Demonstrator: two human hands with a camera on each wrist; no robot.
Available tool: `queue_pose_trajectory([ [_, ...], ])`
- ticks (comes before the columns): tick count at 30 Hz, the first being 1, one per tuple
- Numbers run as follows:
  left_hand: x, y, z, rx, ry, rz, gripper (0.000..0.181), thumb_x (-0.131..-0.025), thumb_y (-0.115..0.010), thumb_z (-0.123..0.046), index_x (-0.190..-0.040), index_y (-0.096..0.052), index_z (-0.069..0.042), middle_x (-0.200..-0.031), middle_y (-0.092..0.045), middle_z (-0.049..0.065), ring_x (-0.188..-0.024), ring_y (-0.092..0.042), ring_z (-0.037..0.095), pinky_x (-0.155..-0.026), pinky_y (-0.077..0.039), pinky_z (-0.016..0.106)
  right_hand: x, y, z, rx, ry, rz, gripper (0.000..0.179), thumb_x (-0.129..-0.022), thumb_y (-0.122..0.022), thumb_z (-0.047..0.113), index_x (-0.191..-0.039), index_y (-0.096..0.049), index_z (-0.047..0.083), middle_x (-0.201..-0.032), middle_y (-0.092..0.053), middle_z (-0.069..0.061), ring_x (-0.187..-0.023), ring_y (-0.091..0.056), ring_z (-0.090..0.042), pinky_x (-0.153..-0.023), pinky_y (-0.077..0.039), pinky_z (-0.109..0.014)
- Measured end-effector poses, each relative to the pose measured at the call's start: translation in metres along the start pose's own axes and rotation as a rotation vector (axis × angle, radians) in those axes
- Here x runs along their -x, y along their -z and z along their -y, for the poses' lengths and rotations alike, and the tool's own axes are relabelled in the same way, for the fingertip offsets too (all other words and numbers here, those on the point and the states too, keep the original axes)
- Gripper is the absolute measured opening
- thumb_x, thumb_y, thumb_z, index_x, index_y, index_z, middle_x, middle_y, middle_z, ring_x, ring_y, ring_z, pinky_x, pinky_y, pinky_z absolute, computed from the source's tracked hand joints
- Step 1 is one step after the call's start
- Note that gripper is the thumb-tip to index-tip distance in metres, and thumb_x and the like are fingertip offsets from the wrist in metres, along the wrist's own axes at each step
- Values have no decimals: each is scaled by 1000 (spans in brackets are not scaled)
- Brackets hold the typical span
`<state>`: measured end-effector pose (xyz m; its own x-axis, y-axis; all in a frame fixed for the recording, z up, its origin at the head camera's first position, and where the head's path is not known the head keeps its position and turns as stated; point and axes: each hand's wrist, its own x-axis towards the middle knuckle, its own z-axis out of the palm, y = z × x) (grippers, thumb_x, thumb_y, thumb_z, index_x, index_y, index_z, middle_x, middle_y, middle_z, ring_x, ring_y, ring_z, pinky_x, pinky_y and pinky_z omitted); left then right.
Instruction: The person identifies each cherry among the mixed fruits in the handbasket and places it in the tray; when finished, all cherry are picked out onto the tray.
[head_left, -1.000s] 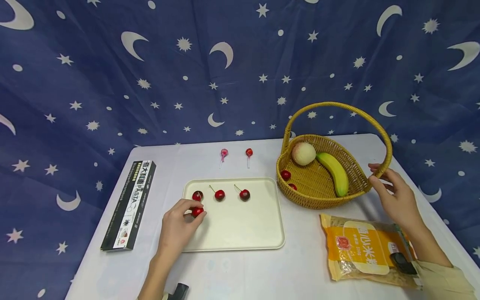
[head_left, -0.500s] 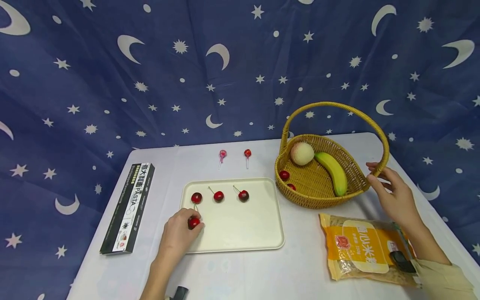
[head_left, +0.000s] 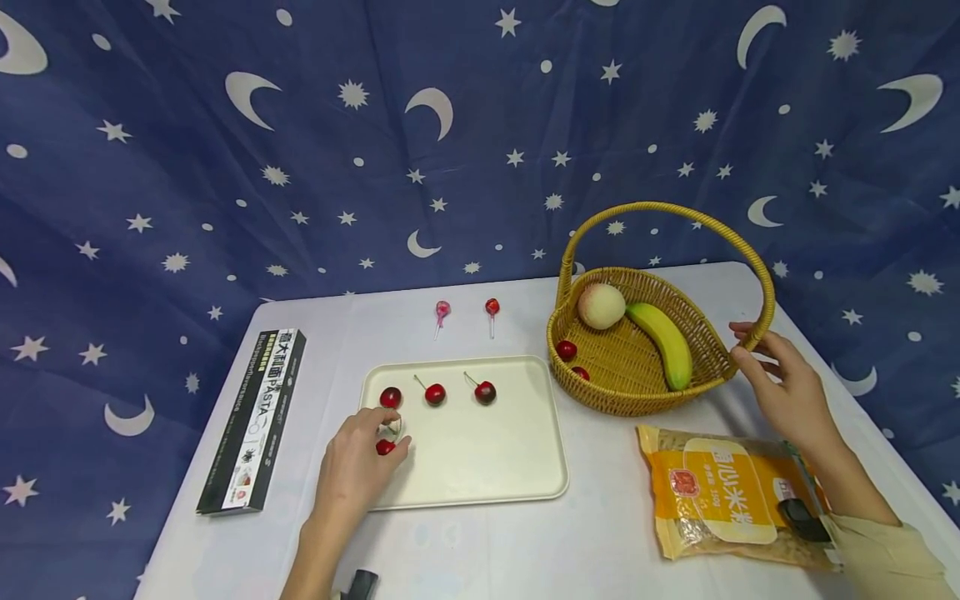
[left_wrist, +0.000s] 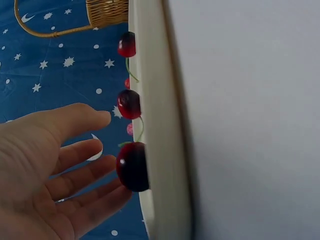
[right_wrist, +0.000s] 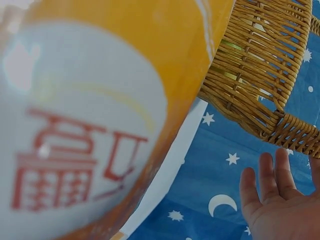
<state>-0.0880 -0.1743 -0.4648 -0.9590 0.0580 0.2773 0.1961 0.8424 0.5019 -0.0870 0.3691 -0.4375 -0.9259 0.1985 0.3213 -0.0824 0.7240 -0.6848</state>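
My left hand [head_left: 356, 462] is over the left side of the cream tray [head_left: 480, 454], thumb and fingers spread apart around a red cherry [head_left: 385, 447]. In the left wrist view the fingers are loosely extended beside the nearest cherry [left_wrist: 132, 167]. Three more cherries lie along the tray's far part: a dark one at left [head_left: 390, 397], a stemmed one [head_left: 435, 394] and another stemmed one [head_left: 485, 392]. At the right, my right hand [head_left: 787, 387] holds the foot of the wicker basket's [head_left: 626, 406] handle between thumb and index finger; its other fingers extend below [right_wrist: 267, 185].
Inside the basket are a peach [head_left: 602, 306], a banana [head_left: 663, 346] and two cherries [head_left: 566, 350]. An orange food packet [head_left: 723, 492] lies under the right forearm. A black pasta box [head_left: 251, 421] sits at left. Two lollipops [head_left: 442, 310] lie behind the tray.
My left hand brought the cherry nearer to me, away from the dark cherry at the tray's far left, then its fingers parted from it. The right hand stayed at the basket handle.
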Motion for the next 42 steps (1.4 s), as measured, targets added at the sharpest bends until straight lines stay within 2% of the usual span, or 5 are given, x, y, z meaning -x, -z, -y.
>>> queue_pose_trajectory([
  [6,-14,0,-16,57,-82,-43,33,-82,-89,-12,-113,-78,-9,-103,-78,9,-93,-72,28,-76,-60,43,1,1,2,-4,-4,1,42,-110,-61,29,-149,-59,17,-138,-50,33,-117,-40,25,-90,-34,-1],
  [16,-57,-13,-76,141,-227,39,30,-87,-86,-17,-114,-77,-11,-106,-79,5,-97,-73,26,-81,-62,42,2,0,1,-6,-7,-5,42,-110,-61,29,-149,-60,17,-137,-51,30,-116,-42,25,-90,-35,-1],
  [28,-114,-42,-156,134,-379,400,60,-88,-84,-43,-138,-69,-13,-137,-72,5,-129,-66,25,-108,-57,45,0,0,2,13,-10,-8,41,-110,-59,31,-150,-59,19,-149,-58,-2,-118,-38,26,-92,-34,-4],
  [35,-142,-69,-206,21,-474,534,71,-93,-71,-63,-142,-67,-12,-139,-71,7,-128,-66,23,-110,-55,39,1,2,0,16,-21,0,42,-110,-59,31,-150,-58,18,-147,-58,3,-117,-38,26,-92,-36,-7],
  [42,-158,-92,-235,4,-310,736,88,-95,-42,-87,-129,-69,-10,-118,-76,9,-95,-71,19,-81,-57,33,0,0,2,8,-18,3,41,-110,-60,29,-150,-59,20,-148,-59,-3,-117,-40,25,-91,-35,-5],
])
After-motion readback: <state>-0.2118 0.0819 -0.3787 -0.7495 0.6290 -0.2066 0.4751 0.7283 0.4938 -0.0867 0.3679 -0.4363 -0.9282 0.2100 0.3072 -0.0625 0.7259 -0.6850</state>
